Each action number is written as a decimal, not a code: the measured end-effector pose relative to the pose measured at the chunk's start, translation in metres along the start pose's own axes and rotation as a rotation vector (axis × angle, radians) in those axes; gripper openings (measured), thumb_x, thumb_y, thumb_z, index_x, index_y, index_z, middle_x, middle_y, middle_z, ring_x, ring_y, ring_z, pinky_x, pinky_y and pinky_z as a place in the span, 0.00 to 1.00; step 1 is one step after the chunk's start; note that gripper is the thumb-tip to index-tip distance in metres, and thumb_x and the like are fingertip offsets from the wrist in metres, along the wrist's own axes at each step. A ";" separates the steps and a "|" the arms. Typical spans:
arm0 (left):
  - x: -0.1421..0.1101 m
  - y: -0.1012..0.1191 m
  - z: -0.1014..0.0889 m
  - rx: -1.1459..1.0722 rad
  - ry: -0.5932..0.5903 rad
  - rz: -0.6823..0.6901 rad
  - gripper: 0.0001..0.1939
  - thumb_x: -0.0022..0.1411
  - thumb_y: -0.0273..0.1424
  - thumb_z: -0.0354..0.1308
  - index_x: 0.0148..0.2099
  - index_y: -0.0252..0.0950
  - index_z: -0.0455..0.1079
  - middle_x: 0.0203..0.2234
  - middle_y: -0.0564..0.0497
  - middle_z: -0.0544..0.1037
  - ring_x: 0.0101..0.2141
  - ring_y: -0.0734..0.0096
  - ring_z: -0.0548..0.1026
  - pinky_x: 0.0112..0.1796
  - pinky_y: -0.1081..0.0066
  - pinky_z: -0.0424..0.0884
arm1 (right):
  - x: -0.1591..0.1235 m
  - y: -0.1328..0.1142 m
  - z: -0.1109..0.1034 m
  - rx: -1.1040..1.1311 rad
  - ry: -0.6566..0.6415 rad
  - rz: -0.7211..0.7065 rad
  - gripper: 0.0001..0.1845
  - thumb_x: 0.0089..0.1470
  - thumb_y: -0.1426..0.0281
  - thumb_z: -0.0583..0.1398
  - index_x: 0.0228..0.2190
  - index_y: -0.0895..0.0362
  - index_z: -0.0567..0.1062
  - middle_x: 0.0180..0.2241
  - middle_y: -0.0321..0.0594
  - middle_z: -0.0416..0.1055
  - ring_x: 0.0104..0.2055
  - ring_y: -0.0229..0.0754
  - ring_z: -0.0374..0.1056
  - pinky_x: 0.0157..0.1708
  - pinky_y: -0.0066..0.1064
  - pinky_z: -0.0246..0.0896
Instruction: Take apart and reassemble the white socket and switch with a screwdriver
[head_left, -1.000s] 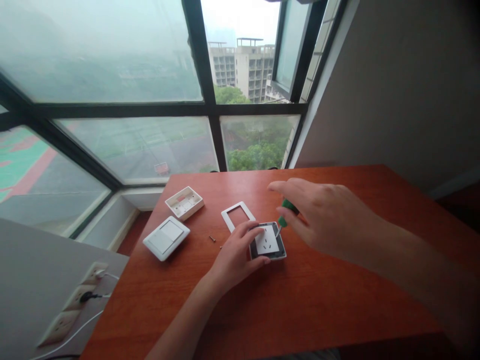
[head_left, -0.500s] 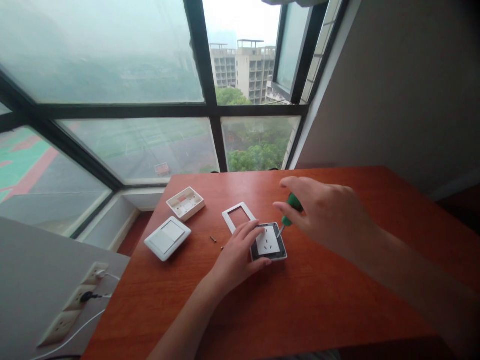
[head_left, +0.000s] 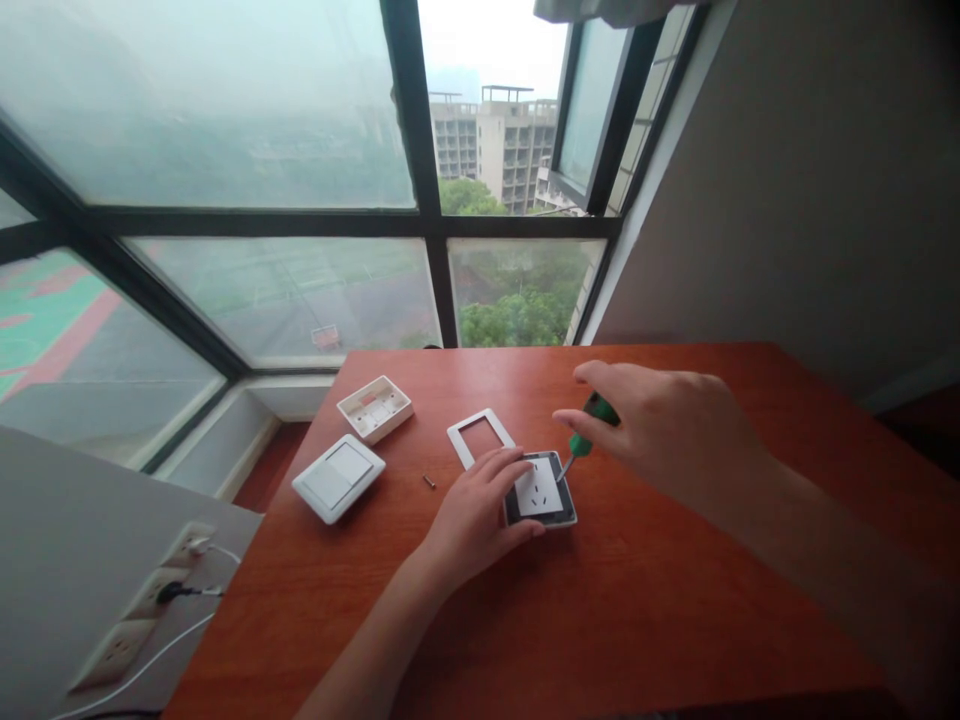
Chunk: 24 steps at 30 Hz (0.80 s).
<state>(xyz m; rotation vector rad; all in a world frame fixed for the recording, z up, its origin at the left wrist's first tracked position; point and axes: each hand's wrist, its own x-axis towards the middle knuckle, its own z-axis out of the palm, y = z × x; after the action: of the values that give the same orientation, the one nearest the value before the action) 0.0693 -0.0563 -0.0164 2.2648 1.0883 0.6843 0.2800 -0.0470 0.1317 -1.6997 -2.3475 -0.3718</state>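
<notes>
A wall socket (head_left: 538, 492) with a white face and dark surround lies face up on the table. My left hand (head_left: 480, 500) is closed around its left side, fingers over the top and thumb along the near edge. In my right hand (head_left: 660, 420) is a screwdriver (head_left: 580, 445) with a green handle, tilted, its tip at the socket's right edge. The screw under the tip, if any, is too small to make out. Behind the socket lies a white cover frame (head_left: 459, 438), partly hidden by my left fingers. A small screw (head_left: 428, 481) rests left of my left hand.
On the table's left stand a white wall switch (head_left: 315, 487) and an open white mounting box (head_left: 391, 424). The wooden table (head_left: 675, 620) meets a window at the back. Wall outlets (head_left: 120, 645) with plugged-in cables are at lower left.
The whole view has shifted slightly. Both hands keep their holds, and the screwdriver tip stays at the socket's right edge. My right-hand fingers look nearly the same.
</notes>
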 end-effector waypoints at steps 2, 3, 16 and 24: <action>0.000 0.000 0.000 0.009 0.002 -0.008 0.33 0.52 0.37 0.69 0.59 0.43 0.64 0.60 0.45 0.65 0.60 0.52 0.62 0.59 0.51 0.61 | 0.000 0.000 -0.001 0.014 -0.012 -0.005 0.18 0.59 0.58 0.55 0.45 0.56 0.72 0.39 0.44 0.77 0.35 0.50 0.73 0.25 0.33 0.55; 0.000 0.000 0.000 0.008 0.004 -0.011 0.32 0.52 0.37 0.69 0.59 0.43 0.64 0.60 0.45 0.65 0.60 0.52 0.62 0.58 0.51 0.62 | 0.000 0.000 -0.003 0.073 -0.026 -0.036 0.18 0.58 0.62 0.55 0.47 0.56 0.70 0.42 0.44 0.76 0.37 0.49 0.73 0.27 0.33 0.57; -0.001 0.000 0.003 -0.019 -0.006 -0.023 0.34 0.51 0.35 0.70 0.59 0.43 0.63 0.60 0.44 0.63 0.60 0.52 0.62 0.58 0.52 0.63 | -0.002 0.000 -0.007 0.228 -0.092 -0.111 0.13 0.56 0.69 0.55 0.44 0.53 0.69 0.41 0.39 0.76 0.38 0.43 0.73 0.30 0.31 0.57; -0.002 0.001 0.004 -0.008 -0.024 -0.031 0.33 0.54 0.35 0.68 0.60 0.43 0.61 0.62 0.45 0.61 0.61 0.53 0.60 0.59 0.53 0.61 | -0.002 -0.003 -0.007 -0.044 -0.080 0.036 0.14 0.58 0.56 0.54 0.34 0.53 0.70 0.28 0.38 0.75 0.27 0.47 0.71 0.22 0.32 0.41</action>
<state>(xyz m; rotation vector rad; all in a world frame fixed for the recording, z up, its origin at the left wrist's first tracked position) 0.0709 -0.0593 -0.0188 2.2390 1.1044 0.6462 0.2781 -0.0518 0.1379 -1.8070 -2.3772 -0.3586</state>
